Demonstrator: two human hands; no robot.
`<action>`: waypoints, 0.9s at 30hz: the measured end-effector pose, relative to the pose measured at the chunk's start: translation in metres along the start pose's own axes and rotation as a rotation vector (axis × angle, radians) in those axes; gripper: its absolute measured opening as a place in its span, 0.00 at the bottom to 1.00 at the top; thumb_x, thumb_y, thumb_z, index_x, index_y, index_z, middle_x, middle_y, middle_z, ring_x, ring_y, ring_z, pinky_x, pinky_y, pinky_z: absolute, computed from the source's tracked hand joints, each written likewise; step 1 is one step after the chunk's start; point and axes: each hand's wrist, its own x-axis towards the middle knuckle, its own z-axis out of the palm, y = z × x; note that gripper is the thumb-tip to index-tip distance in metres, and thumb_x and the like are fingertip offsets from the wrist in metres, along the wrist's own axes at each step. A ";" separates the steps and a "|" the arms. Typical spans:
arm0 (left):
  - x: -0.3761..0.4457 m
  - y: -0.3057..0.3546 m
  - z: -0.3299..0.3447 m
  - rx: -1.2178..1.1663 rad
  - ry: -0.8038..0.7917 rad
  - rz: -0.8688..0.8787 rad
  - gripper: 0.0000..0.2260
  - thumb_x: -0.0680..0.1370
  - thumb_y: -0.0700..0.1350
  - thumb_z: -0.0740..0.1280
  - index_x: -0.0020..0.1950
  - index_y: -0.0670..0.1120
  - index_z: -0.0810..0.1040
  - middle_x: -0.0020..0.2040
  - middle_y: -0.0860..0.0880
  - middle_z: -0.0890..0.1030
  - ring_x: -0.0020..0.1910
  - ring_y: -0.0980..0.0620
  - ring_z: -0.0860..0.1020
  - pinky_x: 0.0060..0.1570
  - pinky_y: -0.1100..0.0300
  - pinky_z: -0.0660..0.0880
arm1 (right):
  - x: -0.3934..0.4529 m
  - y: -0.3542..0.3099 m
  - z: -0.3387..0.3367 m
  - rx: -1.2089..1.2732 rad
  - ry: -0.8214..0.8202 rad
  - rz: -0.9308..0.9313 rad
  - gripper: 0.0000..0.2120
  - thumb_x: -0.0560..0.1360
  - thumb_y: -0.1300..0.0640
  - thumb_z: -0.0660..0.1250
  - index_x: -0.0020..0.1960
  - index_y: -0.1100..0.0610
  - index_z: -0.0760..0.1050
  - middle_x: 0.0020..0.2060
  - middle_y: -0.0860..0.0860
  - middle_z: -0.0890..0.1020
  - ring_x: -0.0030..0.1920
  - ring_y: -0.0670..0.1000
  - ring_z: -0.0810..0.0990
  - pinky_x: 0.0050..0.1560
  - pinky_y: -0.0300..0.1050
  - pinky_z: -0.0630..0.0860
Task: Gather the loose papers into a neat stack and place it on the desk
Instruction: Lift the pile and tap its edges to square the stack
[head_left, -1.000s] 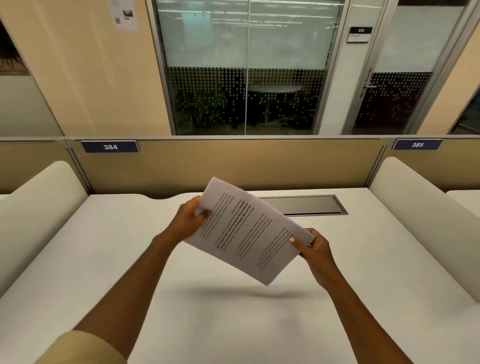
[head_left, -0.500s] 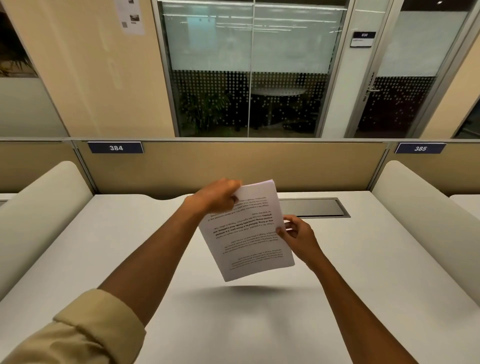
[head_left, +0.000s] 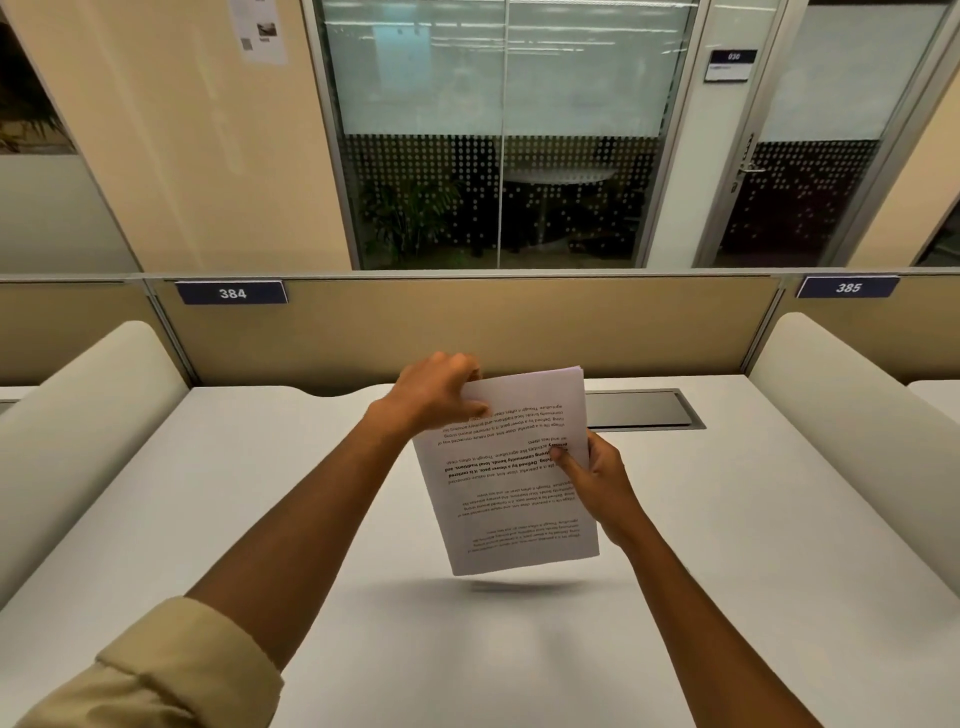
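Observation:
A stack of printed white papers (head_left: 511, 499) stands nearly upright above the white desk (head_left: 260, 519), its text upside down to me and its bottom edge just above the desk, with a shadow beneath. My left hand (head_left: 436, 395) grips the stack's top left corner. My right hand (head_left: 597, 478) holds the right edge, thumb pressed on the front sheet. The sheets look squared together, with a slight fan at the top edge.
A tan partition (head_left: 467, 327) labelled 384 runs along the desk's far side. A dark cable hatch (head_left: 644, 410) is set in the desk behind the papers. Padded cream dividers stand at the left (head_left: 88, 415) and right (head_left: 841, 415).
The stack has turned from a diagonal tilt to nearly upright and dropped toward the desk. My left hand moved over to its top corner; my right hand shifted along the right edge.

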 end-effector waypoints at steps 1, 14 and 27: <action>-0.003 -0.008 0.000 -0.025 0.024 -0.026 0.15 0.71 0.56 0.74 0.48 0.49 0.73 0.49 0.49 0.81 0.45 0.48 0.78 0.40 0.53 0.76 | -0.001 0.001 -0.002 0.005 0.005 0.006 0.09 0.78 0.54 0.66 0.58 0.50 0.75 0.51 0.49 0.84 0.47 0.52 0.85 0.42 0.44 0.83; -0.066 -0.044 0.098 -1.279 0.110 -0.265 0.12 0.75 0.40 0.73 0.58 0.40 0.82 0.53 0.45 0.86 0.53 0.43 0.84 0.50 0.55 0.82 | -0.006 0.017 0.000 0.105 0.084 0.033 0.10 0.78 0.56 0.66 0.58 0.50 0.75 0.51 0.49 0.84 0.47 0.54 0.85 0.45 0.50 0.84; -0.080 0.019 0.147 -1.095 0.678 -0.535 0.11 0.82 0.43 0.61 0.50 0.61 0.72 0.46 0.56 0.80 0.44 0.53 0.81 0.34 0.68 0.79 | -0.011 0.016 0.025 0.129 0.169 0.037 0.08 0.77 0.54 0.67 0.55 0.44 0.74 0.48 0.45 0.84 0.44 0.51 0.85 0.34 0.37 0.80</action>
